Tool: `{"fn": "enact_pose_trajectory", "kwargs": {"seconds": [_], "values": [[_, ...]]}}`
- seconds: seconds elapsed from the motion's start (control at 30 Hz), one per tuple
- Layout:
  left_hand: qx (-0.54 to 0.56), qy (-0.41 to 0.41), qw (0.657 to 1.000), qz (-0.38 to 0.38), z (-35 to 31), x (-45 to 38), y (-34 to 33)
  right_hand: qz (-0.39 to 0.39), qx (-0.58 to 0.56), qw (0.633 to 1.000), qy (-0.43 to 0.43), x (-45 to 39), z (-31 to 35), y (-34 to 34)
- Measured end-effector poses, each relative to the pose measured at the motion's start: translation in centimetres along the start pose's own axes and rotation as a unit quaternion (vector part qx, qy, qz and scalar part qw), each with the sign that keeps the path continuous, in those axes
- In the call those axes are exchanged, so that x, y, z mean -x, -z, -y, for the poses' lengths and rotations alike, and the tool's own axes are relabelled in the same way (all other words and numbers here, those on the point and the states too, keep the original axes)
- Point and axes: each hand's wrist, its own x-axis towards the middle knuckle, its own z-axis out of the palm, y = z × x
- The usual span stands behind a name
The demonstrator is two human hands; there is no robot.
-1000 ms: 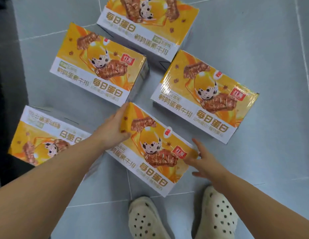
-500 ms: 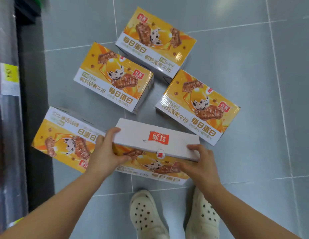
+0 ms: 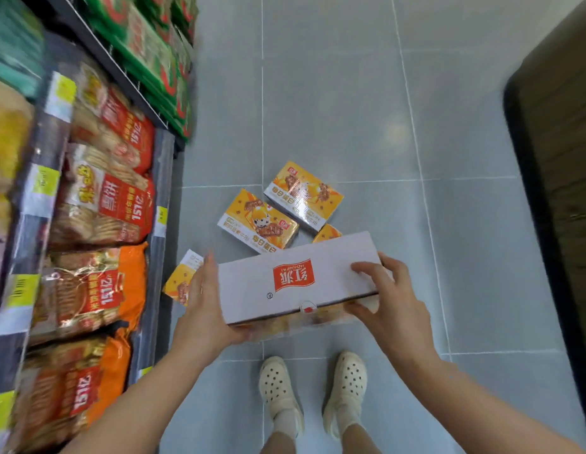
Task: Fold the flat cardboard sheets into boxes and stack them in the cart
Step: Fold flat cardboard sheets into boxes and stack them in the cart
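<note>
We hold the folded box (image 3: 298, 278) off the floor, left hand (image 3: 204, 309) cupping its nine o'clock end, right hand (image 3: 394, 301) gripping three o'clock, fingers curled round: balanced for carrying. Other boxes (image 3: 257, 221) lie at twelve; no cart visible.

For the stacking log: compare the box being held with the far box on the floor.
The held box is lifted in both hands, left hand and right hand, white side up. The far box lies untouched on the floor, orange printed face up. Both carry the same red logo.
</note>
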Motion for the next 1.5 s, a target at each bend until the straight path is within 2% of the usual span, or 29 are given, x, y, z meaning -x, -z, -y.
{"fn": "enact_pose_trajectory", "kwargs": {"seconds": [0.1,0.23,0.37,0.5,0.6,0.77,0.93,1.07,1.23,1.4,1.5], "values": [[-0.028,-0.027,0.999,0.017,-2.8,3.7,5.2,-0.017,0.017,0.998,0.059,3.1,3.6,5.4],[-0.019,-0.051,0.999,-0.001,-6.7,8.9,11.8,-0.038,0.044,0.991,0.123,7.5,7.9,11.7],[-0.046,-0.087,0.993,-0.059,-9.6,13.9,17.4,-0.064,0.095,0.983,0.147,10.9,12.2,17.3],[-0.088,-0.121,0.979,-0.139,-11.2,17.6,21.4,-0.021,0.189,0.964,0.184,12.8,15.6,21.8],[-0.099,-0.151,0.970,-0.161,-11.3,19.3,23.3,0.005,0.232,0.941,0.248,13.7,17.6,23.5],[-0.123,-0.141,0.966,-0.179,-11.1,21.8,25.1,0.004,0.312,0.908,0.280,14.1,19.5,24.5],[-0.128,-0.092,0.962,-0.223,-9.7,24.7,25.7,0.020,0.318,0.879,0.355,14.2,21.7,25.0],[-0.086,-0.066,0.961,-0.253,-8.6,27.9,25.3,0.035,0.325,0.837,0.438,14.0,23.4,25.2],[-0.023,0.014,0.945,-0.327,-7.6,33.6,21.4,0.092,0.346,0.757,0.547,13.9,25.0,24.5],[0.029,0.131,0.913,-0.386,-6.6,41.2,14.9,0.150,0.377,0.649,0.643,17.3,25.8,22.3],[0.035,0.230,0.895,-0.382,-6.6,45.5,11.3,0.154,0.414,0.579,0.686,20.4,25.9,20.7]]}}
